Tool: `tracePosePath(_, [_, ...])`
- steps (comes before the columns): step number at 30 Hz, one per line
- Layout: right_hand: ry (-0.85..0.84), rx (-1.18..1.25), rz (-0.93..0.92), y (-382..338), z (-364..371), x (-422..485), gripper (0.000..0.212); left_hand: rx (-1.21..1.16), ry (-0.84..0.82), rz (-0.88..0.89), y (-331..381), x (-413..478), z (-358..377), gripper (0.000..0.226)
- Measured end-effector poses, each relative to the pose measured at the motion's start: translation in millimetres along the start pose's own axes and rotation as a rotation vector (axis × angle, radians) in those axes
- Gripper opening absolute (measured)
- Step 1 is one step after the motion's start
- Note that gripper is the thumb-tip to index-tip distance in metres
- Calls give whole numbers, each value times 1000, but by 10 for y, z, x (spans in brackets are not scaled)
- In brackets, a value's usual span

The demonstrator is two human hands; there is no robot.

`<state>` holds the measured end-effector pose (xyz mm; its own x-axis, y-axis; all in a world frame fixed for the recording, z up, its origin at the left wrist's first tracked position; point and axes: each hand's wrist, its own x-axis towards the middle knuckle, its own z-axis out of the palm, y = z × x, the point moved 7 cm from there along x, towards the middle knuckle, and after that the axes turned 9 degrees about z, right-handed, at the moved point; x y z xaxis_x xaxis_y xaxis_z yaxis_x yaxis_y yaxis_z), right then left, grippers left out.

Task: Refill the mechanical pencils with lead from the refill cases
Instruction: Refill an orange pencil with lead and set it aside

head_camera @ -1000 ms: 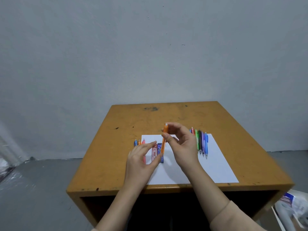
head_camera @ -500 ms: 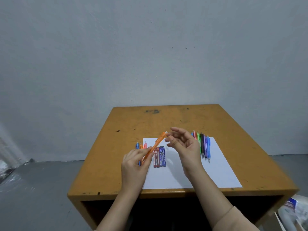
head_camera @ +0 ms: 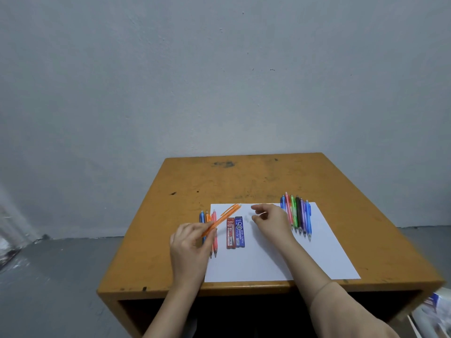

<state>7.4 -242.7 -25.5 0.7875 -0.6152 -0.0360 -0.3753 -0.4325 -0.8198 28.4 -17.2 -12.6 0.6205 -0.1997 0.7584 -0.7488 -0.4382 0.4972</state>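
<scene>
My left hand (head_camera: 192, 250) grips an orange mechanical pencil (head_camera: 224, 217), blurred and slanted up to the right over the sheet's left edge. A red lead refill case (head_camera: 230, 232) and a blue lead refill case (head_camera: 239, 231) lie side by side on the white paper (head_camera: 292, 259). My right hand (head_camera: 271, 222) hovers just right of the cases with its fingers loosely curled; whether it pinches something small is too blurred to tell. Several coloured pencils (head_camera: 296, 215) lie in a row to its right. Three more pencils (head_camera: 210, 219) lie at the sheet's left edge, partly hidden by my left hand.
The paper lies on a worn yellow-brown wooden table (head_camera: 244, 181) against a grey wall. The table's front edge runs just below the sheet. A white and blue package (head_camera: 436, 313) sits on the floor at the lower right.
The orange pencil passed from my right hand to my left hand and swung from upright to slanted, moving left. My right hand let go and drew away to the right.
</scene>
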Motion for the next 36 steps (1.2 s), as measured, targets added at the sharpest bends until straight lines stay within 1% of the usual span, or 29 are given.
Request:
tracePosePath(3, [-36,-90,11,3,92,39,29,14,-3,-22,-28,0,-3,19])
tracePosePath(11, [-10,-186,23,6,174,89,21,50,-28,-36,-28,-9,11,22])
tracePosePath(15, [5,-176,26,-14,151,65,15,85,-40,-4,-36,-13,32,19])
tracePosePath(19, [-6,-139,58,-18,110,37,14,110,-49,21,-27,-10,46,16])
tracePosePath(22, [-5,-70,84,13,58,14,16,113,-62,6,-31,-13,49,19])
tracePosePath(27, [-25,72,71,-25,-72,-65,9,105,-59,15,-31,-10,47,18])
tracePosePath(30, [-38,235,81,-43,-128,-156,6,116,-60,16,-22,-12,55,20])
tracePosePath(32, [-52,340,86,-58,-155,-216,9,125,-68,23,-18,-13,63,20])
tracePosePath(36, [-111,566,109,-128,-180,-314,6,133,-73,54,-8,-13,73,20])
